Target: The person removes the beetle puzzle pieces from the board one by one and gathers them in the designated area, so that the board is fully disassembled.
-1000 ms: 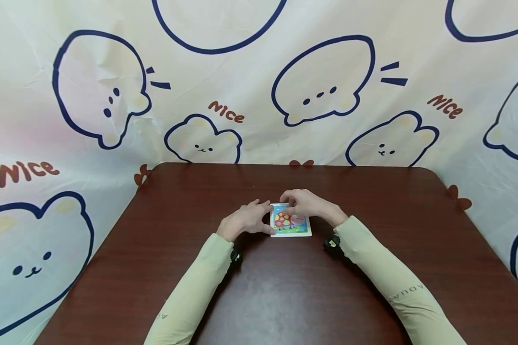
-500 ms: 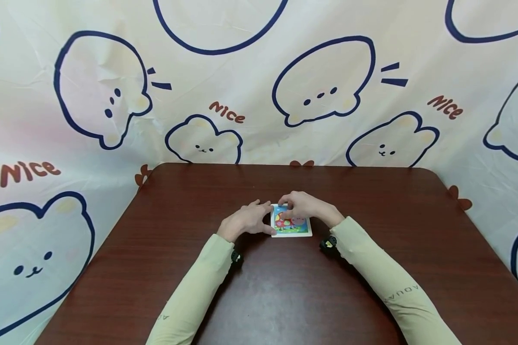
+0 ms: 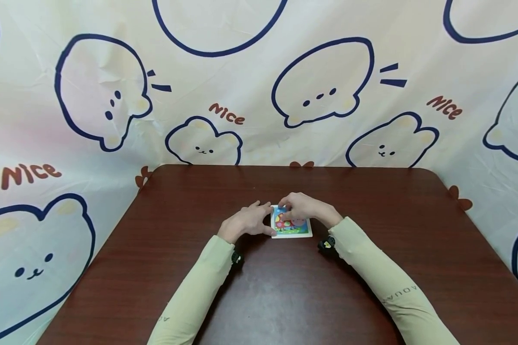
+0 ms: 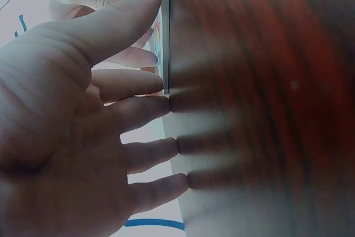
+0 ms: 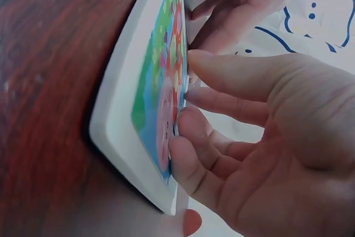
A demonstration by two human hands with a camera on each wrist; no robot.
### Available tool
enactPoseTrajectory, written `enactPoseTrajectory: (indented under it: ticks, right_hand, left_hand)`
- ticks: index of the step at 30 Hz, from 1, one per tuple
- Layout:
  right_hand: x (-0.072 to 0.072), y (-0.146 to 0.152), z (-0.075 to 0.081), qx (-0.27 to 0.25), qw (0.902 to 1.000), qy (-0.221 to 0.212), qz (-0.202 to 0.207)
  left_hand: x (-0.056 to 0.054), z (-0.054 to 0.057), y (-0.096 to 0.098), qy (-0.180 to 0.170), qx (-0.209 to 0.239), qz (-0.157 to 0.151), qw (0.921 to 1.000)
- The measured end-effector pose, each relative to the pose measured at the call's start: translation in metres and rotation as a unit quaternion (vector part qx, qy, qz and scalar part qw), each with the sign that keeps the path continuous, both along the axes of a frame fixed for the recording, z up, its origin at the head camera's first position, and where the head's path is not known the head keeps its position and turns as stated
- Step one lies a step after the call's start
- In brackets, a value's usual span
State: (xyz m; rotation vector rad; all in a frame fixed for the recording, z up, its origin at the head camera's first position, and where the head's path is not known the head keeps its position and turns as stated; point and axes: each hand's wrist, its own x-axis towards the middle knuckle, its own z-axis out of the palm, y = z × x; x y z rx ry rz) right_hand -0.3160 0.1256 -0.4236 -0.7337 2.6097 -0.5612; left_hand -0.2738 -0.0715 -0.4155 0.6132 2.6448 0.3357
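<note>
A small square picture board point(image 3: 291, 235) with a white rim lies flat on the table. Its picture shows a spotted red shape and a pink face on blue and green. My left hand point(image 3: 251, 219) stands at its left side: the thumb touches the near left corner, and the index finger reaches the far left corner. In the left wrist view the other fingers point(image 4: 152, 154) are spread, tips on the table. Over the picture is my right hand point(image 3: 303, 207), fingertips touching its surface. In the right wrist view its thumb point(image 5: 233, 73) is extended and its last fingers are bent. Part of the picture is hidden.
The dark brown wooden table point(image 3: 267, 297) extends around the board on all sides. Behind it hangs a pale cloth point(image 3: 259, 96) printed with blue-outlined animal faces. A dark wrist device point(image 3: 327, 243) sits under the right cuff, another device point(image 3: 236, 258) under the left.
The right hand has shifted slightly left over the picture, its forearm following. The left hand and the board have kept their places.
</note>
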Motion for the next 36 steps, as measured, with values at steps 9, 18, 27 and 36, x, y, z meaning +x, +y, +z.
enactPoseTrajectory:
  ticks: [9, 18, 27, 36]
  right_hand:
    - [0.0015, 0.0003, -0.0048, -0.016, 0.9998, -0.011, 0.006]
    - [-0.0018, -0.0011, -0.0070, -0.015, 0.9999, -0.004, -0.001]
    - [-0.0035, -0.0029, -0.0077, -0.017, 0.9998, -0.012, -0.005]
    - [-0.0031, -0.0003, -0.0082, -0.032, 0.9994, -0.006, -0.011]
  left_hand:
    - [0.0042, -0.0028, -0.0009, -0.008, -0.007, -0.005, 0.9999]
    - [0.0016, -0.0022, -0.0016, -0.003, -0.007, -0.009, 0.9999]
    - [-0.0014, -0.0021, -0.0051, -0.009, -0.010, -0.014, 0.9998]
    - [-0.0018, -0.0011, -0.0023, -0.007, -0.019, -0.019, 0.9996]
